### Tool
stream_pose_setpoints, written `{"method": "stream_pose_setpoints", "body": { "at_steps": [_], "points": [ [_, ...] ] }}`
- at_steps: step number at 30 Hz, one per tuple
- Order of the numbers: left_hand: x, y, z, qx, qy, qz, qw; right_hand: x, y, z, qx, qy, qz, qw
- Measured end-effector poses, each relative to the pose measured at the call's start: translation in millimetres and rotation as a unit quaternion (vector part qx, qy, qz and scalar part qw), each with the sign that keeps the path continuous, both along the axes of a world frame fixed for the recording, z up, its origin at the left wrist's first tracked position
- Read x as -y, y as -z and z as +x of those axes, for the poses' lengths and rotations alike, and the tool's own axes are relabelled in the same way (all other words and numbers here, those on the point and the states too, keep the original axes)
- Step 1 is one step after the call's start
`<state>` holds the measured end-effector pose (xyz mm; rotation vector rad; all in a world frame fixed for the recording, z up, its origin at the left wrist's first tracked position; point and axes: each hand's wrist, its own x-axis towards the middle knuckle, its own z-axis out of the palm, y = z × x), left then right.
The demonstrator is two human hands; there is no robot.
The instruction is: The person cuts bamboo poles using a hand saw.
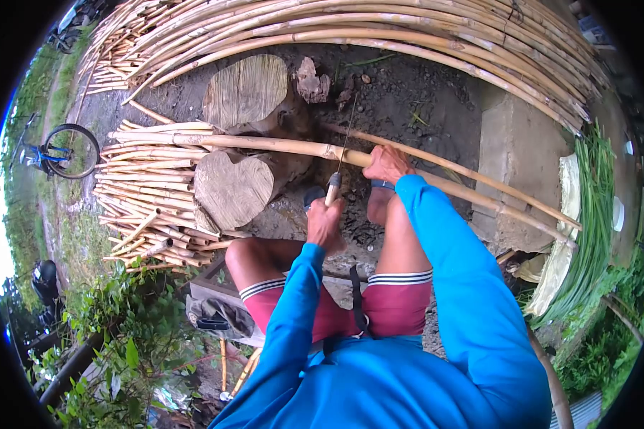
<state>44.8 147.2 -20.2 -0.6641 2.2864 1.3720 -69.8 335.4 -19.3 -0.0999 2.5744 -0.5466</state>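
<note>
Nearest the camera, the lower part of the view is filled by a blue long-sleeved shirt, beyond which red shorts with striped hems are seen on the bent legs. A handsaw is grasped by the fingers of the left hand, which are wrapped around its pale handle; the thin blade, shown nearly edge-on, is pointed away from the body and crosses a thick bamboo pole close to a node. Whether the pole has been cut into cannot be told. The pole is clasped by the fingers of the right hand, which are closed over it just to the right of the blade, near it but apart. From the left fingers the pole is separated by a short gap, being placed beyond them. On the left the pole is extended between two wooden stumps, and on the right its far end is reached past a concrete slab. A thinner bamboo pole is laid just beyond it. Cut bamboo pieces are heaped at the left, long bamboo poles are stacked along the top, and long green leaves are bundled at the right.
</note>
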Motion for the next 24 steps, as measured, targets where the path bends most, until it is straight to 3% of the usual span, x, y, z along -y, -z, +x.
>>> {"method": "stream_pose_setpoints", "body": {
  "at_steps": [1, 3, 4, 6, 7, 9, 13, 14, 15, 18, 21, 22, 24],
  "points": [
    [5, -2, 12, -0.080, 0.044, -0.035, 0.995, -3, -1, -8, -0.015, -0.001, 0.012, 1.000],
    [18, -23, 58, 0.015, 0.010, -0.022, 1.000, -4, 3, -12, 0.024, -0.012, 0.010, 1.000],
    [20, -27, 76, -0.023, -0.024, -0.014, 0.999, -2, 3, -12, 0.022, -0.010, 0.005, 1.000],
    [23, -35, 72, 0.136, -0.034, 0.016, 0.990, -2, -1, -9, 0.004, 0.006, -0.009, 1.000],
    [16, -29, 60, 0.139, -0.039, 0.020, 0.989, -1, 11, -8, -0.036, 0.004, 0.006, 0.999],
    [9, -11, 18, 0.046, 0.011, -0.008, 0.999, -3, 9, -14, -0.046, -0.004, -0.003, 0.999],
    [17, -11, 28, -0.061, 0.065, -0.063, 0.994, -3, 6, -5, -0.034, -0.021, 0.000, 0.999],
    [18, -46, 41, 0.031, 0.035, -0.033, 0.998, -2, 7, -9, -0.041, -0.024, 0.009, 0.999],
    [21, -52, 58, 0.040, 0.017, -0.006, 0.999, -2, 7, -9, -0.050, -0.021, 0.005, 0.999],
    [20, -33, 32, 0.113, 0.006, -0.003, 0.994, 0, 9, -6, -0.042, 0.005, 0.000, 0.999],
    [15, 2, 5, 0.083, 0.003, -0.005, 0.997, -1, 4, -7, -0.004, -0.003, -0.017, 1.000],
    [21, -1, 19, -0.031, 0.077, -0.049, 0.995, -3, -1, -8, -0.006, -0.009, -0.015, 1.000],
    [29, -13, 54, -0.140, 0.155, -0.098, 0.973, -2, -6, 1, -0.008, 0.001, -0.012, 1.000]
  ]
}}
